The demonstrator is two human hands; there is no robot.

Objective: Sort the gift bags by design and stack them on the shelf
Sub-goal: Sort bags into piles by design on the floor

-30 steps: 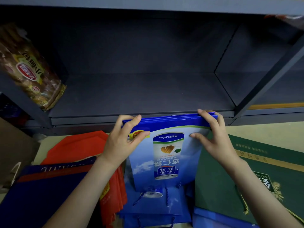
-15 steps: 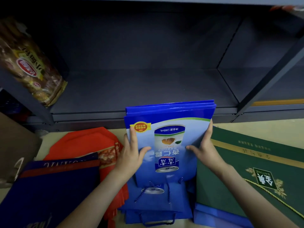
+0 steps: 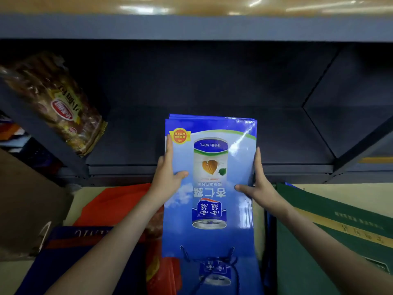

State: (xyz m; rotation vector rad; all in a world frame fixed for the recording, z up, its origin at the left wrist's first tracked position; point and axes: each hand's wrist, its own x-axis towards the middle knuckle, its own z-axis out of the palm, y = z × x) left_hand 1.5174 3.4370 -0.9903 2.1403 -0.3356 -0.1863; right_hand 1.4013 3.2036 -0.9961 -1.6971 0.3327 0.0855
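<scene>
While the left hand point(image 3: 168, 177) grips the left edge of the blue gift bags point(image 3: 212, 188) and the right hand point(image 3: 260, 184) grips the right edge, thumbs pressed on the face, the stack hangs at the centre of the frame, its far end over the front lip of the grey shelf point(image 3: 131, 141); red bags point(image 3: 114, 205) lie at lower left, a green bag point(image 3: 340, 231) at lower right. A bread packet point(image 3: 63, 107) leans at upper left.

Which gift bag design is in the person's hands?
The blue can-print bags, gripped at both side edges by the left hand and right hand. The red bags, navy bag and green bag lie below, untouched.
</scene>
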